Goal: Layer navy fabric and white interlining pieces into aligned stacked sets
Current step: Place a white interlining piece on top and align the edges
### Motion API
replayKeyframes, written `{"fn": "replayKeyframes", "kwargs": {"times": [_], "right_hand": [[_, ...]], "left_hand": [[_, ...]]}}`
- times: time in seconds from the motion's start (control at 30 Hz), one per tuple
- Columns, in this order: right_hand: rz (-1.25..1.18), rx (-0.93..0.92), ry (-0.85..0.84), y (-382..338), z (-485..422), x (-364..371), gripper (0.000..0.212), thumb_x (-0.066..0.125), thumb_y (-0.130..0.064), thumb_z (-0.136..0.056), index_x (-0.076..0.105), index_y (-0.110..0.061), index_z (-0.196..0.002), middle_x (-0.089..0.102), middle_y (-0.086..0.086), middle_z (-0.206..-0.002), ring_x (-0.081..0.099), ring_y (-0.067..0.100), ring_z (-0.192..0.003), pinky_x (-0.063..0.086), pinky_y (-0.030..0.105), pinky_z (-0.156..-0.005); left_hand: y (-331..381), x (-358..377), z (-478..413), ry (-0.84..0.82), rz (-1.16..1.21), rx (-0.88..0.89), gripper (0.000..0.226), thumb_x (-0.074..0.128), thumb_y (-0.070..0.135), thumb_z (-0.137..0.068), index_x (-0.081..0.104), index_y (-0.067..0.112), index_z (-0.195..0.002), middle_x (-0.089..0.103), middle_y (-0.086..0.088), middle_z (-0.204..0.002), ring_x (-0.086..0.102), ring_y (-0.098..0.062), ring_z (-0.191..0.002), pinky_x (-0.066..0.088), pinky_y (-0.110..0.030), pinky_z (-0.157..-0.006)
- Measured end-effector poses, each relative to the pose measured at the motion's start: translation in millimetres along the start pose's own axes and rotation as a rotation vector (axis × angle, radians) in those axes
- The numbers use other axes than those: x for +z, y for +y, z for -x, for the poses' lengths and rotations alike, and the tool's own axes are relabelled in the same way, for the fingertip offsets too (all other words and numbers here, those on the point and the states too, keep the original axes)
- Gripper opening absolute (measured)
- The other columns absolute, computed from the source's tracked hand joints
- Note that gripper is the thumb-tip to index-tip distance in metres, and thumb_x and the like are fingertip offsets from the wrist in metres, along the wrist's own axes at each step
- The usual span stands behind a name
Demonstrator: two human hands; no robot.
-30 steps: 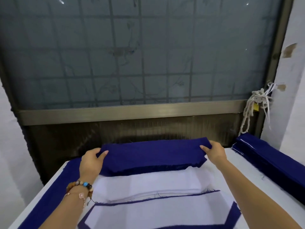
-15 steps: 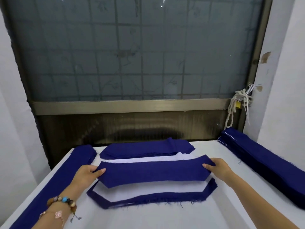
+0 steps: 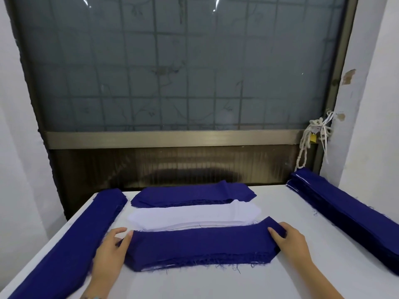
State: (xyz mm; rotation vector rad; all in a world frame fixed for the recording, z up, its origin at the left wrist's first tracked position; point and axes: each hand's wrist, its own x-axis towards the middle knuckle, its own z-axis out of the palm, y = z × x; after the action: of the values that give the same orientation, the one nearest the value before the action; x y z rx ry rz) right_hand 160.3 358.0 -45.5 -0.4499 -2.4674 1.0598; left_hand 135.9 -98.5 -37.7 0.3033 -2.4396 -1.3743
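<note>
A navy fabric piece (image 3: 200,244) lies flat on the near stack, with white interlining edges peeking out along its frayed front edge. My left hand (image 3: 111,251) holds its left tip between the fingers. My right hand (image 3: 290,241) grips its right end, fingers on top. Just behind it sits a white interlining stack (image 3: 190,215), and farther back a navy stack (image 3: 194,194) with one corner rumpled.
The white table (image 3: 216,281) carries a long navy pile (image 3: 71,240) along its left edge and a thicker long navy pile (image 3: 347,214) along the right. A dark window frame and wall close the far side; a knotted rope (image 3: 311,139) hangs at the right.
Both hands carried the navy piece from the far navy stack toward me and lowered it onto the near navy-and-white stack, covering the white layer there. The view also pulled back.
</note>
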Motion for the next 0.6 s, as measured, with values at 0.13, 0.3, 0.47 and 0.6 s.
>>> {"fn": "replayKeyframes", "kwargs": {"times": [0.13,0.3,0.47,0.6], "right_hand": [[0.0,-0.01,0.006,2.7,-0.6,0.9,0.01,0.061,-0.028,-0.091,0.06,-0.019,-0.095,0.067,-0.006,-0.083,0.062,0.015,-0.077,0.051,0.035,-0.072],[-0.006,-0.017,-0.016,5.1,-2.3,1.5,0.018,0.065,-0.028,-0.089,0.056,-0.021,-0.103,0.068,-0.004,-0.089,0.063,0.016,-0.081,0.053,0.037,-0.075],[-0.016,-0.029,0.01,6.8,-3.5,3.4,0.021,0.064,-0.027,-0.09,0.057,-0.018,-0.107,0.065,-0.002,-0.086,0.06,0.017,-0.082,0.051,0.034,-0.072],[-0.005,-0.042,0.002,6.7,-2.7,2.8,0.022,0.066,-0.027,-0.089,0.057,-0.019,-0.107,0.064,-0.001,-0.083,0.059,0.019,-0.082,0.05,0.035,-0.072]], "left_hand": [[-2.1,-1.5,3.0,-0.004,-0.036,0.056,0.025,0.06,0.017,-0.093,0.049,0.029,-0.112,0.062,-0.003,-0.077,0.06,-0.02,-0.07,0.048,-0.032,-0.062],[-6.0,-2.0,5.9,0.002,-0.07,0.125,0.024,0.056,0.008,-0.094,0.053,0.032,-0.097,0.054,-0.009,-0.064,0.05,-0.022,-0.056,0.045,-0.037,-0.054],[-7.7,-0.7,5.6,0.021,-0.071,0.179,0.02,0.053,0.012,-0.096,0.056,0.031,-0.094,0.057,-0.005,-0.065,0.054,-0.024,-0.058,0.046,-0.035,-0.054],[-7.4,1.6,6.5,0.05,-0.075,0.182,0.022,0.056,0.008,-0.095,0.058,0.029,-0.09,0.057,-0.007,-0.072,0.056,-0.025,-0.063,0.048,-0.033,-0.059]]}}
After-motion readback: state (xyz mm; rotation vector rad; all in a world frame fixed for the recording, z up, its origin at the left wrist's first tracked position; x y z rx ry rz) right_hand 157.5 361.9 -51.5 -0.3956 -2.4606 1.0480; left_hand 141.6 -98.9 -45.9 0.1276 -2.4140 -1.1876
